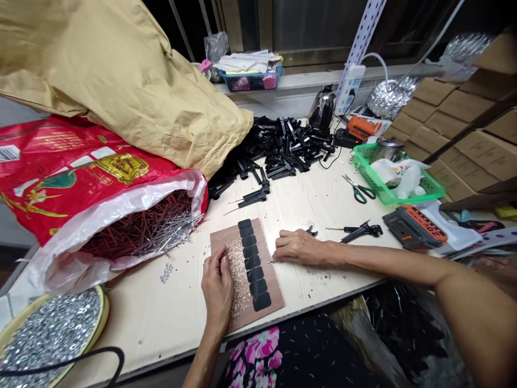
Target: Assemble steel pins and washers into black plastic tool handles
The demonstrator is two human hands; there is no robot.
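Note:
My left hand (218, 283) rests on the left side of a brown board (272, 280), its fingers curled together; whatever they may hold is hidden. A row of several flat black rounded pieces (252, 262) lies down the board, with small pale bits (239, 269) scattered beside it. Just right of the board, my right hand (298, 248) is pinched low over the table. A tiny shiny tip shows at its fingers, too small to name. Behind its wrist lies a black plastic part with a metal rod (361, 231).
Black plastic parts (286, 145) are heaped at the back. A red sack (100, 167) of long thin metal pins and a bowl of metal washers (52, 334) stand left. Scissors (358, 189), a green basket (434, 191) and a battery pack (416, 226) lie right.

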